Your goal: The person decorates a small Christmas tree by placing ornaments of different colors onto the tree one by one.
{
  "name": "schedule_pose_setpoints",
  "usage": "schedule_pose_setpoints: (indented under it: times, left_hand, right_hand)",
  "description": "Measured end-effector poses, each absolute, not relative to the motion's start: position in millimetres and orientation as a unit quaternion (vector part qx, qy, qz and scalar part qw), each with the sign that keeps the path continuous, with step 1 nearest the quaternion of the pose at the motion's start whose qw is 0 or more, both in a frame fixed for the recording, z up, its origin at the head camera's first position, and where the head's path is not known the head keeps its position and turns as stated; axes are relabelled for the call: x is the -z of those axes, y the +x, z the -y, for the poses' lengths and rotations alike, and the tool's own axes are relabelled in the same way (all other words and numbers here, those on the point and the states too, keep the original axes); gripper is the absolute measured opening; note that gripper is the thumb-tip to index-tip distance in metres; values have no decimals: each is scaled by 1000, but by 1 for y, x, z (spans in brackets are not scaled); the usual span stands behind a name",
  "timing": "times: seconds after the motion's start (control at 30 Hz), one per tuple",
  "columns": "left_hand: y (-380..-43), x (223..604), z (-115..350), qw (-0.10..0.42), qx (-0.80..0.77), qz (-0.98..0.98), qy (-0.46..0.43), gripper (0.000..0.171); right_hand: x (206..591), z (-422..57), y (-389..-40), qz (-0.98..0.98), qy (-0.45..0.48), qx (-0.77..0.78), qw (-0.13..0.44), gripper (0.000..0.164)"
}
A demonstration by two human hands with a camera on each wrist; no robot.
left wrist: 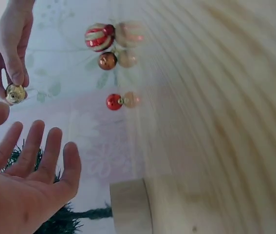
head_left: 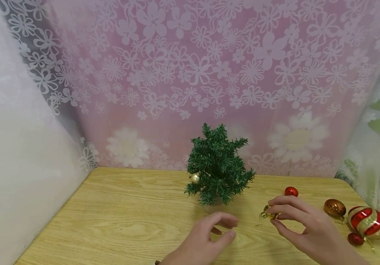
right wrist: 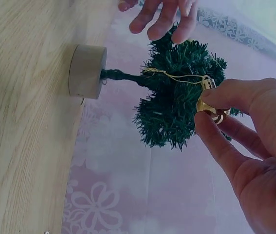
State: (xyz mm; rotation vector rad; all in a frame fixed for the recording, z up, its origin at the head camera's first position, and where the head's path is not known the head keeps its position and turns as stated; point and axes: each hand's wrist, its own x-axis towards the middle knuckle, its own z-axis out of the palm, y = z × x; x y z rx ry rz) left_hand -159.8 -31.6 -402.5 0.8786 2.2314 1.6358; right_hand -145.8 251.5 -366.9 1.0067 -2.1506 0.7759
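the right hand [head_left: 312, 224] pinches a small gold bauble [head_left: 270, 212] between thumb and fingertips, above the table [head_left: 110, 221], in front of and to the right of the green tree [head_left: 220, 162]. the right wrist view shows its cord [right wrist: 174, 77] trailing in a long loop — barely readable from the head. the left hand [head_left: 206, 237] is near the tree, fingers relaxed and spread. both wrist views show the tree's round base [right wrist: 88, 71]; only the head view shows the pale bauble [head_left: 195, 178] among the branches. rightward lie a red bauble [head_left: 291, 191], a copper bauble [head_left: 334, 208] and a striped ornament [head_left: 370, 222] — a dark red bauble [head_left: 355, 239] just beside it. behind hangs a flowered curtain [head_left: 210, 55].
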Motion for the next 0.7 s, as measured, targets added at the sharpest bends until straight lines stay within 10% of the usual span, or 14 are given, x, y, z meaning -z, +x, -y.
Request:
schedule_pose_setpoints:
  times: [0.7]
  left_hand:
    - [-167, 415, 18, 329, -711, -597, 173, 37]
  right_hand:
    - [368, -224, -141, 795, 425, -307, 306, 26]
